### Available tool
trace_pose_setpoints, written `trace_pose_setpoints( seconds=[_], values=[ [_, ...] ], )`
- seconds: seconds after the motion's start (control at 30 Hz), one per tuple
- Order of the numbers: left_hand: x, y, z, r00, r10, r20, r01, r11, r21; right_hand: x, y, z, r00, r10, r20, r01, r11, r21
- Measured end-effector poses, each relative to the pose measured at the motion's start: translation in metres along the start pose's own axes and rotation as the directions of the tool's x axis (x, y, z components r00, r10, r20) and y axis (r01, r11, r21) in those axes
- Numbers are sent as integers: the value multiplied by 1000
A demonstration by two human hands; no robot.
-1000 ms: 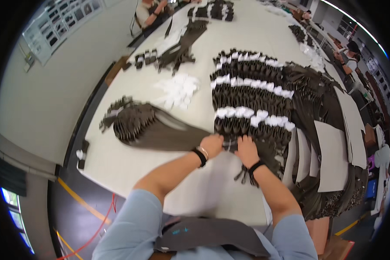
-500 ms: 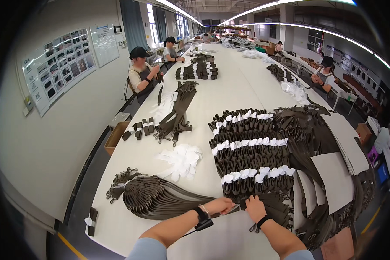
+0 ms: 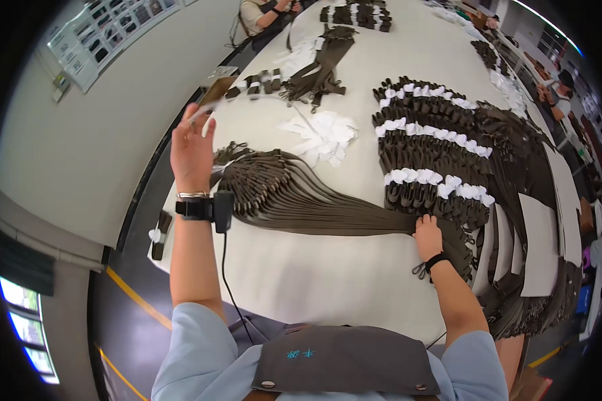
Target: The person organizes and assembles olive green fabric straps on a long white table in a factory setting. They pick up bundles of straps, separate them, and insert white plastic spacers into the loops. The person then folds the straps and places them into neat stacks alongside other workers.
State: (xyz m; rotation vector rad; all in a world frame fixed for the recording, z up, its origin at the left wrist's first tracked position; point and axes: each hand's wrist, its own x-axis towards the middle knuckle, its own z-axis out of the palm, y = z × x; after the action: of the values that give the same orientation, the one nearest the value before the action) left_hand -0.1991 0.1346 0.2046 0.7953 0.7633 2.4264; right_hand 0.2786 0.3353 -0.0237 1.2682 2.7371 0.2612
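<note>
My left hand is raised over the table's left edge. Its fingers hold one end of a thin, pale, see-through strip, which arcs blurred to the right. A long bundle of dark brown webbing straps lies across the table in front of me, fanned out in loops at its left end, with metal hooks beyond. At the bundle's narrow right end, my right hand grips the straps from above, fingers bent over them. A few metal hooks stick out beside that hand.
Folded straps with white bands stand in rows at right, beside loose straps and grey boards. White strips lie mid-table. More straps lie farther off. A co-worker is at the far left edge.
My left hand has left the straps near my right hand and swung far left and up, drawing the pale strip out. My right hand stays at the bundle. The view has tilted down.
</note>
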Motion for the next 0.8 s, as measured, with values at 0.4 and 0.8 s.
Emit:
trace_pose_setpoints(
  seconds=[0.4,0.8],
  values=[
    [15,29,-198,998,59,-13,30,-299,954,36,-81,-77,974,-215,-69,226,946,231],
    [93,-72,-298,754,-635,-167,-155,-419,895,106,-232,-81,945,-124,303,13,939,343]
  ],
)
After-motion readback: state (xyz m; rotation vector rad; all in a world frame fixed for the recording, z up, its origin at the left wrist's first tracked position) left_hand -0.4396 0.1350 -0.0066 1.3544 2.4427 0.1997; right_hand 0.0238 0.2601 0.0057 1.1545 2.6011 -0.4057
